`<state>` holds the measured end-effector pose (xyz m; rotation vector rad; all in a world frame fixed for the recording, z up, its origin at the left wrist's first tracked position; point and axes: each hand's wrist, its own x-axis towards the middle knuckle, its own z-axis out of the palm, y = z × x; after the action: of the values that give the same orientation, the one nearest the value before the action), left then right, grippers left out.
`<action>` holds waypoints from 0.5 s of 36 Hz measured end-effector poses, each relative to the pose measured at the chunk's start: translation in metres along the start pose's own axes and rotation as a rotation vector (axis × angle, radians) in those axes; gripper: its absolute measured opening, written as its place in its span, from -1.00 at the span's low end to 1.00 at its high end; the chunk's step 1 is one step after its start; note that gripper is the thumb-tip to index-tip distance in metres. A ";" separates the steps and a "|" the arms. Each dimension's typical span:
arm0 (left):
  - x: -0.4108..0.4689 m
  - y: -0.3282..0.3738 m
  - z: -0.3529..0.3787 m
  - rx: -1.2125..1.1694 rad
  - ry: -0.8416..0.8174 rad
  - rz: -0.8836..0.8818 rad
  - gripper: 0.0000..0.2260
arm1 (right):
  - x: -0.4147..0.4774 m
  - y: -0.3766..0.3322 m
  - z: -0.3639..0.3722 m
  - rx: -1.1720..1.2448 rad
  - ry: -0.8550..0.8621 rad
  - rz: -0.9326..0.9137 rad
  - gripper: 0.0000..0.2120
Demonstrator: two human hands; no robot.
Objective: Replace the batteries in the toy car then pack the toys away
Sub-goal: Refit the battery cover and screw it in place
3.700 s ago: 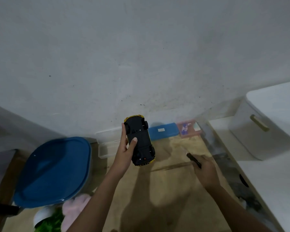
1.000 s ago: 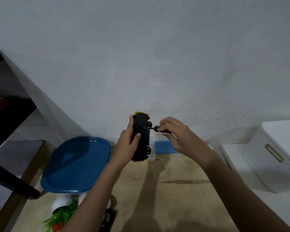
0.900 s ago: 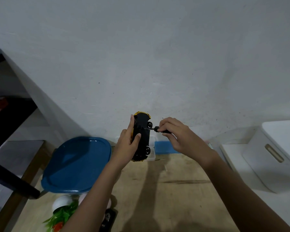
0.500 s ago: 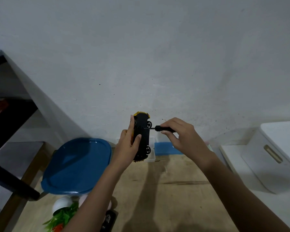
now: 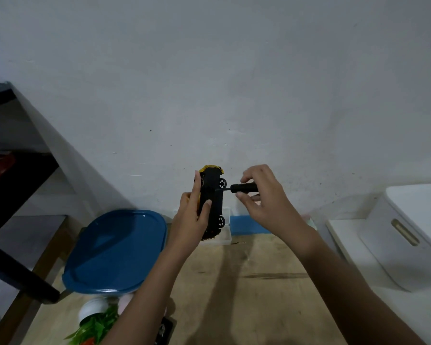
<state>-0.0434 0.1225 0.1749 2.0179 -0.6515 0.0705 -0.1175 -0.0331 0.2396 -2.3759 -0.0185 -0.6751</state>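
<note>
Against a plain grey-white wall, above a pale wooden counter [image 5: 246, 282], the black-and-yellow plastic toy car [image 5: 211, 202] is held upright, underside showing, gripped by the left hand [image 5: 190, 220]. The right hand [image 5: 264, 197] pinches a small black-handled screwdriver [image 5: 243, 188], tip touching the chassis. A blue oval plastic lid [image 5: 117, 250] lies at left, a white lidded storage box [image 5: 408, 235] at right.

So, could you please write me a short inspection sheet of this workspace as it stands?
Surface: wooden table, bare in the middle.
Job's things: toy car held underside out; screwdriver tip against its underside.
Clutter: blue lid, plant pot, blue case, clear box.
Grippers: left hand grips the car; right hand holds the screwdriver.
Cables: nothing seen.
Surroundings: white wall, white bin at right, dark shelf at left.
</note>
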 end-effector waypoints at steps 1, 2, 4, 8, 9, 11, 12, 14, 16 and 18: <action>0.000 0.000 0.000 0.000 -0.001 0.002 -0.41 | 0.000 0.001 0.000 0.000 -0.001 -0.001 -0.88; 0.000 0.001 0.000 0.000 -0.003 0.005 -0.41 | 0.001 0.001 -0.001 -0.002 0.000 0.026 -0.88; 0.000 0.002 0.000 -0.005 -0.004 0.003 -0.42 | 0.002 0.000 -0.003 0.020 0.008 0.100 -0.84; 0.001 0.004 -0.003 -0.030 0.013 -0.002 -0.43 | 0.002 0.001 -0.004 0.054 0.015 0.100 -0.84; 0.001 0.005 -0.004 -0.028 0.011 0.003 -0.43 | 0.002 0.000 -0.004 0.064 0.019 0.124 -0.85; 0.002 0.007 -0.004 -0.012 0.004 0.010 -0.43 | 0.002 -0.002 -0.005 0.077 0.042 0.152 -0.82; 0.002 0.009 -0.004 -0.009 0.004 0.007 -0.43 | 0.002 -0.003 -0.004 0.077 0.057 0.138 -0.82; 0.002 0.009 -0.004 -0.015 0.010 0.001 -0.43 | 0.004 -0.005 -0.005 0.080 0.065 0.091 -0.84; 0.002 0.009 -0.004 -0.016 0.002 0.012 -0.43 | 0.006 -0.005 -0.006 0.094 0.072 0.112 -0.85; 0.000 0.010 -0.004 -0.013 -0.014 0.028 -0.43 | 0.007 -0.007 -0.008 0.103 0.112 0.133 -0.82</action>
<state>-0.0468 0.1216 0.1844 1.9987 -0.6874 0.0685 -0.1161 -0.0334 0.2520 -2.2159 0.1480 -0.7250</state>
